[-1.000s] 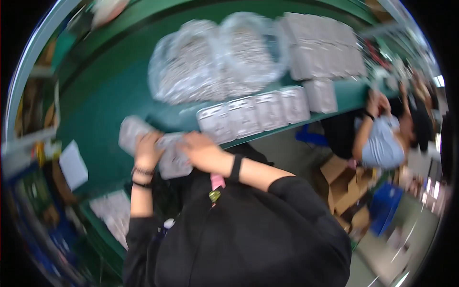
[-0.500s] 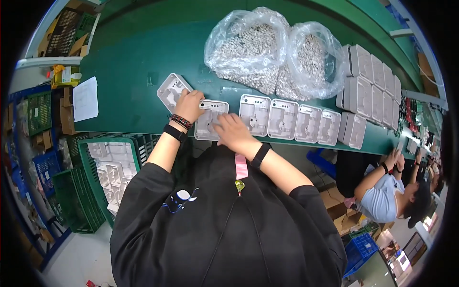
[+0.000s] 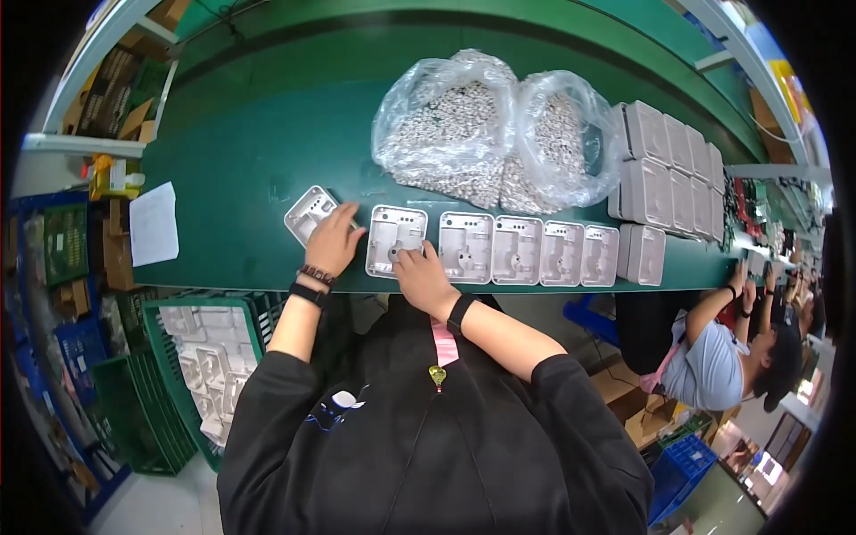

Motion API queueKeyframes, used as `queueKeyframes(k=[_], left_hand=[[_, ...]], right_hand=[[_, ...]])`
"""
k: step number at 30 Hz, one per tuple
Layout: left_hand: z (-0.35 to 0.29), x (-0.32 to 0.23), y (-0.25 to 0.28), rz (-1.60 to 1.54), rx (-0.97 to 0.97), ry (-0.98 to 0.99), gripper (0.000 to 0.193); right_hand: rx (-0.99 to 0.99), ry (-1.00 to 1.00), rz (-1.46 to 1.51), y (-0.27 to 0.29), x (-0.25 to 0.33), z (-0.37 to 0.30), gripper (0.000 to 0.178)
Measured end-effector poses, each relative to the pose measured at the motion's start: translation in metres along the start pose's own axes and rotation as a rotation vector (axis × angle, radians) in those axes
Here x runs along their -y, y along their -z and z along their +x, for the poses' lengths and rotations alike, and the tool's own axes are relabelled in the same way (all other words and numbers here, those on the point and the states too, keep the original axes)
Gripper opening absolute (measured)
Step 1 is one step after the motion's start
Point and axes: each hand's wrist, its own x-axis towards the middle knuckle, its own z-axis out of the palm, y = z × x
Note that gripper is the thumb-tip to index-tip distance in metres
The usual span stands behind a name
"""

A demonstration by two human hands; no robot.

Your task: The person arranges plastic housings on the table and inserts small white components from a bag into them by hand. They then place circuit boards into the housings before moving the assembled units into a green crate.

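Note:
My left hand [image 3: 333, 239] lies over the right side of a tilted light-grey plastic housing [image 3: 305, 209], fingers stretched and thumb apart; whether it grips the rim I cannot tell. To its right, an open housing [image 3: 399, 219] with a row of round holes along its far edge lies cavity up. My right hand [image 3: 428, 282] reaches into its lower right corner. The fingertips there are bunched close together at a dark round spot, and anything between them is hidden. Farther right, several similar housings [image 3: 466, 237] stand side by side along the table's near edge.
Two clear plastic bags [image 3: 406, 120] of small silvery parts lie on the green table [image 3: 241, 160]. Stacked housings [image 3: 648, 192] stand at the right. A paper sheet [image 3: 153, 225] lies far left. Below it, a green crate [image 3: 165, 357] holds more housings. Another person [image 3: 713, 352] works at the right.
My left hand has shifted from the middle housing's edge to the tilted housing on the left. My right hand's fingers have drawn together inside the middle housing. The whole view has shifted somewhat.

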Motion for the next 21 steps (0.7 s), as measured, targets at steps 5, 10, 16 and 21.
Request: queueKeyframes(k=[5,10,16,21], left_hand=[[-0.034,-0.006,-0.005,-0.129,-0.069,0.230,0.052],[-0.041,-0.025,-0.017,0.010,-0.135,0.198,0.041],[-0.046,-0.037,-0.023,-0.043,-0.104,0.238,0.031],[-0.045,-0.055,-0.021,-0.043,-0.017,0.264,0.028]], right_hand=[[0.024,-0.067,-0.057,0.012,-0.009,0.000,0.016],[0.091,-0.062,-0.095,0.018,-0.017,-0.005,0.017],[0.187,-0.057,-0.008,0.017,-0.020,-0.008,0.024],[0.089,0.029,0.094,0.015,-0.036,-0.011,0.019]])
